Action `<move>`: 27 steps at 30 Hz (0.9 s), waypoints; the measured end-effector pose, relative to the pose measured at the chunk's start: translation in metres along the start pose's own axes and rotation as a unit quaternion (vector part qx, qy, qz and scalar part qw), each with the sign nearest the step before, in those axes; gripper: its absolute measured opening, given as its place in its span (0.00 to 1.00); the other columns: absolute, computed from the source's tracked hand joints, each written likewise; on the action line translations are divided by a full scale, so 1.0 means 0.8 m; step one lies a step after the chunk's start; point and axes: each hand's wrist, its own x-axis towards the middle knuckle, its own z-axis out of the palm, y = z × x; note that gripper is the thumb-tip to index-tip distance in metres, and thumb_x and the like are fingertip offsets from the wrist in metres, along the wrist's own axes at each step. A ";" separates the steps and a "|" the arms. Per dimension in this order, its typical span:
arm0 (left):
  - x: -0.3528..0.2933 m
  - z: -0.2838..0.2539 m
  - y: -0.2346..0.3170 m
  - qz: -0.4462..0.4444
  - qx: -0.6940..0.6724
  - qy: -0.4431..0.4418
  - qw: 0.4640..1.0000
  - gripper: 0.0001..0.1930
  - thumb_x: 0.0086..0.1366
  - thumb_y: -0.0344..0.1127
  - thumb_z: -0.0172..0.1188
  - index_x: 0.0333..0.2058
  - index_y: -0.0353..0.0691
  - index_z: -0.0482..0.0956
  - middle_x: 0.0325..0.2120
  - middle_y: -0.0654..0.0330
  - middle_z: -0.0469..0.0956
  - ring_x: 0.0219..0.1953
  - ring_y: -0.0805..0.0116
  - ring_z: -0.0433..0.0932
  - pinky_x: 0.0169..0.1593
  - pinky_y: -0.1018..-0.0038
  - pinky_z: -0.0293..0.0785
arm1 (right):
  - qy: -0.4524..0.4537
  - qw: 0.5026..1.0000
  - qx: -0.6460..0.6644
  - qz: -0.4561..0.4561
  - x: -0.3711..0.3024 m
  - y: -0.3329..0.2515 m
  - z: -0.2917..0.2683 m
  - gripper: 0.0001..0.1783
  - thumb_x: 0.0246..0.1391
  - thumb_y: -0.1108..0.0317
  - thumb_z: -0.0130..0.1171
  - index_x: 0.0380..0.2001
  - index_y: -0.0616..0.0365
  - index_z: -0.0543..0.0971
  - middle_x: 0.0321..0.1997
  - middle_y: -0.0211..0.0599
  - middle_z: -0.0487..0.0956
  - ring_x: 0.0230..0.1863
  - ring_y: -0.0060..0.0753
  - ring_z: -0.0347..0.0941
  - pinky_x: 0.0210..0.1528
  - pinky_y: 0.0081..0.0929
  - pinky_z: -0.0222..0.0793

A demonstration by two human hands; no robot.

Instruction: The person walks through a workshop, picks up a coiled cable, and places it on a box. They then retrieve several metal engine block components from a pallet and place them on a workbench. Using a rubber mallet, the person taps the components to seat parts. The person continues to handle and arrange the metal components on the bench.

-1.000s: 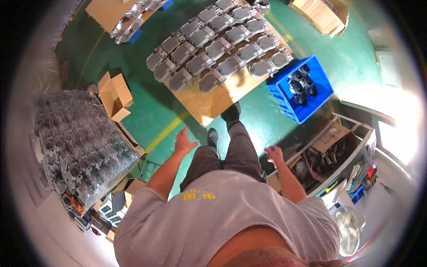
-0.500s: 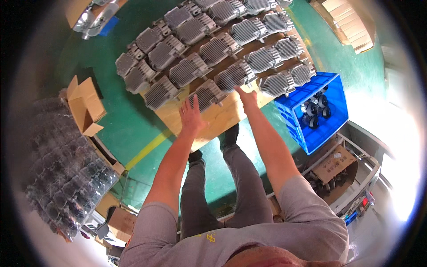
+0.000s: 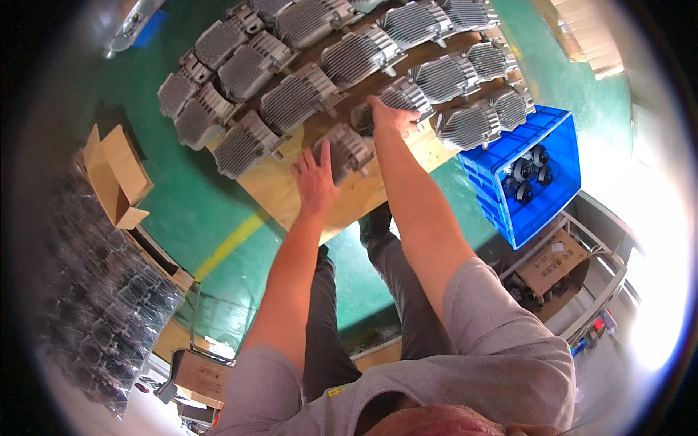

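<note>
Where the wooden board (image 3: pixel 360 190) lies bare at its near end, a grey finned housing (image 3: pixel 345 149), slightly blurred, sits beside that strip. The left hand (image 3: pixel 316 182) is at its left side, fingers spread wide; whether they grip it, I cannot tell. A second finned housing (image 3: pixel 406 96) lies farther in on the board, to the right, and the right hand (image 3: pixel 395 122) is over its near side, fingers apart and partly bent, its hold also unclear. Other housings (image 3: pixel 298 98) fill the board's far part in rows. Just right of the board stands a blue crate (image 3: pixel 494 190) with black round parts (image 3: pixel 523 169) inside. Left of the board are an open cardboard box (image 3: pixel 113 171) and a plastic-wrapped stack (image 3: pixel 102 312).
</note>
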 end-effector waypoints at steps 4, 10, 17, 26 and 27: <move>-0.072 -0.043 0.006 -0.037 -0.043 -0.031 0.998 0.62 0.39 0.44 0.79 0.73 0.53 0.50 0.61 0.40 0.64 0.65 0.40 0.63 0.64 0.39 0.58 | 0.005 0.999 0.006 -0.044 0.007 0.032 -0.027 0.73 0.23 0.46 0.79 0.70 0.61 0.49 0.70 0.62 0.54 0.68 0.65 0.58 0.65 0.55 0.65; -0.202 -0.158 -0.042 -0.139 -0.080 -0.135 0.978 0.58 0.44 0.55 0.75 0.71 0.49 0.52 0.58 0.37 0.68 0.60 0.37 0.67 0.62 0.42 0.62 | -0.089 0.953 -0.146 -0.250 -0.029 0.144 -0.188 0.71 0.26 0.47 0.80 0.73 0.50 0.50 0.72 0.55 0.56 0.73 0.64 0.54 0.67 0.66 0.59; -0.396 -0.287 -0.167 -0.289 0.042 -0.277 0.915 0.73 0.32 0.54 0.82 0.73 0.50 0.42 0.63 0.40 0.62 0.66 0.40 0.63 0.67 0.47 0.63 | -0.126 0.800 -0.443 -0.385 -0.046 0.337 -0.460 0.70 0.20 0.47 0.86 0.68 0.45 0.58 0.70 0.47 0.59 0.68 0.59 0.61 0.61 0.66 0.63; -0.422 -0.449 -0.155 -0.217 0.150 -0.299 0.917 0.73 0.31 0.55 0.83 0.72 0.52 0.42 0.63 0.44 0.63 0.67 0.44 0.61 0.66 0.46 0.63 | -0.062 0.932 -0.356 -0.036 -0.189 0.597 -0.697 0.78 0.20 0.41 0.85 0.73 0.53 0.51 0.74 0.51 0.52 0.73 0.56 0.54 0.69 0.55 0.58; -0.416 -0.455 -0.157 -0.151 0.118 -0.313 0.930 0.72 0.31 0.55 0.83 0.72 0.53 0.42 0.64 0.47 0.63 0.67 0.46 0.62 0.66 0.46 0.63 | -0.076 0.940 -0.334 0.007 -0.209 0.639 -0.699 0.79 0.20 0.42 0.85 0.74 0.53 0.49 0.75 0.52 0.52 0.74 0.56 0.52 0.70 0.55 0.56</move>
